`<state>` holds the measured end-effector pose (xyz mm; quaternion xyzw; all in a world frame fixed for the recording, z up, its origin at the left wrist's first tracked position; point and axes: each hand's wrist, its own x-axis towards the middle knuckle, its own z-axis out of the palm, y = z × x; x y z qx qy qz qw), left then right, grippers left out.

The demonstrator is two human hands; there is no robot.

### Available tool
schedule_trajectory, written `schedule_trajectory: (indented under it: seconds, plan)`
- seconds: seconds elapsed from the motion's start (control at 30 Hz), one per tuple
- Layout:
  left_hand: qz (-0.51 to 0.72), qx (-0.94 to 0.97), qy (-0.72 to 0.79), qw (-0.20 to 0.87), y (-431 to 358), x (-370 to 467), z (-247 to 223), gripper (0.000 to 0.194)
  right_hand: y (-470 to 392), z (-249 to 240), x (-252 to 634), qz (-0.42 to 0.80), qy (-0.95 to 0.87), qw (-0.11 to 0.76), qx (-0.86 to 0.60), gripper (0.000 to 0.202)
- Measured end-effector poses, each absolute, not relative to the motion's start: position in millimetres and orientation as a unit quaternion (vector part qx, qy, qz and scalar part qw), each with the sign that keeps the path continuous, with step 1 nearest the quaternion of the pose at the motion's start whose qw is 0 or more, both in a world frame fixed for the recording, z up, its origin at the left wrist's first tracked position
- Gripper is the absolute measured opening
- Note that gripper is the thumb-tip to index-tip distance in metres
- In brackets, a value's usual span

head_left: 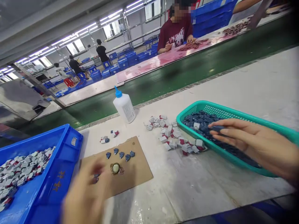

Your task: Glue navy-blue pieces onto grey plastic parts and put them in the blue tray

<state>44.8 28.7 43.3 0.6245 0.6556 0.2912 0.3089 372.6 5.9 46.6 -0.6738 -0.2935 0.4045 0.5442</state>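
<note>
Much of our left grip (87,194) is blurred, so we cannot tell whether it holds the small dark piece (95,179) within its curl. Our right grip (249,137) pinches a dark blue piece (217,128) above the green basket (224,111) and hides part of it. Cardboard (137,168) lies beneath and right of the left grip; between both grips we have bare worktop (182,183), its edge on our side.

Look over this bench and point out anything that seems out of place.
One pale grey piece lies among the dark blue-grey pieces in the green plastic basket. It looks stray, since similar pale pieces are heaped outside, beside the basket.
</note>
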Motion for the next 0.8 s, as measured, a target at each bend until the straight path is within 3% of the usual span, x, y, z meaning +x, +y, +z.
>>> schedule_trajectory:
  seconds: [0.1,0.23,0.33,0.43,0.67,0.8]
  plan:
    - [0.198,0.795,0.523,0.236,43.4,105.5,51.3,0.057,-2.0,52.0,350.9,0.448,-0.317,0.534,-0.643,0.027]
    - [0.071,0.868,0.469,0.150,62.1,163.7,47.6,0.041,-31.9,40.3,350.0,0.414,-0.422,0.462,-0.661,0.051]
    - [0.080,0.853,0.497,0.137,72.7,180.1,39.3,0.034,-50.7,31.4,354.4,0.376,-0.452,0.444,-0.676,0.054]
    - [0.093,0.839,0.518,0.138,82.5,184.0,33.5,0.035,-54.3,35.6,346.7,0.368,-0.476,0.428,-0.674,0.043]
    - [0.186,0.807,0.526,0.193,98.2,178.4,23.5,0.016,-36.7,59.9,303.9,0.457,-0.462,0.457,-0.608,0.043]
    - [0.279,0.773,0.503,0.267,97.9,165.8,21.7,0.028,-33.5,62.9,293.4,0.462,-0.469,0.444,-0.607,0.046]
